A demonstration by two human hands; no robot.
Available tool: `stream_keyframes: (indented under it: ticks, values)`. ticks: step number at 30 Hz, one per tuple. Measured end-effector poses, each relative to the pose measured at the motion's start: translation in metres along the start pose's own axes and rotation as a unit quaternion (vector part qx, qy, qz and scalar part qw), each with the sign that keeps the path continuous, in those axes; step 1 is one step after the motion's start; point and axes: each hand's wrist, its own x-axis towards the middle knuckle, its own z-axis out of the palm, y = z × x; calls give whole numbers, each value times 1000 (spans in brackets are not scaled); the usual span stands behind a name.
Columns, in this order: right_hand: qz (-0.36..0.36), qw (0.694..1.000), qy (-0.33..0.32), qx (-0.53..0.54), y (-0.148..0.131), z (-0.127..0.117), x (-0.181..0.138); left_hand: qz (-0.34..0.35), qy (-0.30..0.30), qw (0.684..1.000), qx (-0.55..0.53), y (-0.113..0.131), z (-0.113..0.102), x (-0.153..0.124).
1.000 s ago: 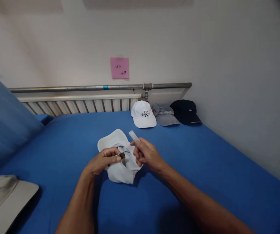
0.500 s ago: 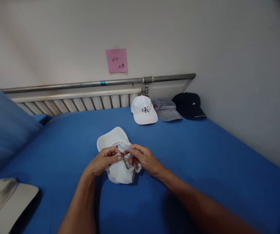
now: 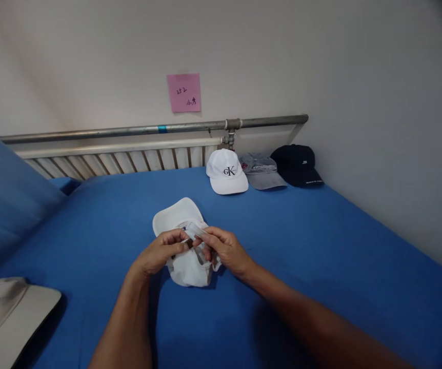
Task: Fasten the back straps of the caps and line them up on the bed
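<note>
Head cam: you've got a small dark-brown buckle (image 3: 189, 244) pinched in your left hand (image 3: 162, 252), a flat whitish strap (image 3: 195, 229) pinched in your right hand (image 3: 228, 250), white fabric cap (image 3: 190, 270) right underneath on the smooth blue cover (image 3: 321, 256).

Left forearm (image 3: 126, 323): bare, rising steeply inward. Left wrist (image 3: 141, 270): bent slightly toward the midline. Left hand (image 3: 161, 252): back uppermost; thumb (image 3: 175, 248) and forefinger (image 3: 174, 236) drawn together in a pinch. Right forearm (image 3: 305, 312): bare, on a long slant from the person's right, as I stand watching. Right wrist (image 3: 249, 270): nearly straight. Right hand (image 3: 228, 251): pinching at the tip, lower fingers (image 3: 207, 252) curled beneath. Both hands: facing, fingertips close together.
</note>
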Motion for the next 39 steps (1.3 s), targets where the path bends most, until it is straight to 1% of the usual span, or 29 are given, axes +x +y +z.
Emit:
stream_keyframes:
  ticks: [4,8,11,14,19,26,33,35,39]
  values:
    - [-5,998,18,59,-1,-4,2,-5,0,1000,-18,1,1,-3]
    - [39,997,-21,58,-4,-10,2,14,7,999,-38,4,2,-7]
    - [89,992,-56,66,-4,-12,3,14,10,999,-49,4,2,-7]
    - [113,987,-71,85,-2,-13,4,11,24,999,-45,2,1,-7]
    - [115,984,-80,111,0,-14,5,5,27,999,-38,-1,-2,-7]
    - [131,980,-108,107,0,-13,3,-4,25,999,-37,-3,-3,-6]
    - [145,978,-120,89,3,-14,5,-1,11,999,-35,-2,0,-6]
    - [140,980,-119,71,3,-14,6,-2,4,1000,-30,-1,1,-6]
    - [96,988,-113,49,2,-14,5,-12,-5,1000,-20,0,2,-6]
